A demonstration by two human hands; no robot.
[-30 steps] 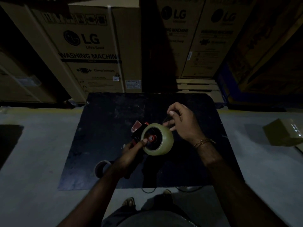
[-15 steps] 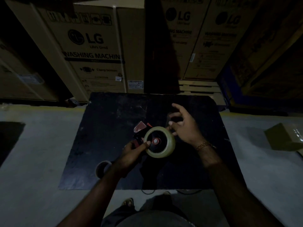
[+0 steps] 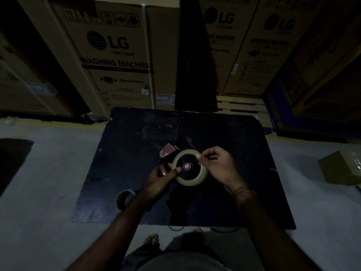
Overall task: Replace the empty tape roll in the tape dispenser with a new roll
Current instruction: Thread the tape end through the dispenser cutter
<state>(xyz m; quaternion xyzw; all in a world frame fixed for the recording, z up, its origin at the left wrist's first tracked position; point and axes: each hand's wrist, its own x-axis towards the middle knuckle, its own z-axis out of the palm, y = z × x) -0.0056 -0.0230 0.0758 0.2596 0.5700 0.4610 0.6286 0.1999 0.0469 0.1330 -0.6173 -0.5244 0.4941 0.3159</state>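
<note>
A red and black tape dispenser is held above a black mat. A full roll of clear tape sits on its hub. My left hand grips the dispenser's handle, thumb on the roll's left rim. My right hand pinches the roll's upper right edge with thumb and forefinger; a thin strip of tape seems to lead up from there. An empty tape core lies on the mat by my left forearm.
Tall LG washing machine cartons stand in a row behind the mat, with a wooden pallet under the right ones. A small cardboard box sits on the grey floor at right. My feet show below the mat.
My right hand's fingers, spread open half a second ago, have closed into a pinch at the roll's upper right edge. The left hand and dispenser stayed in place.
</note>
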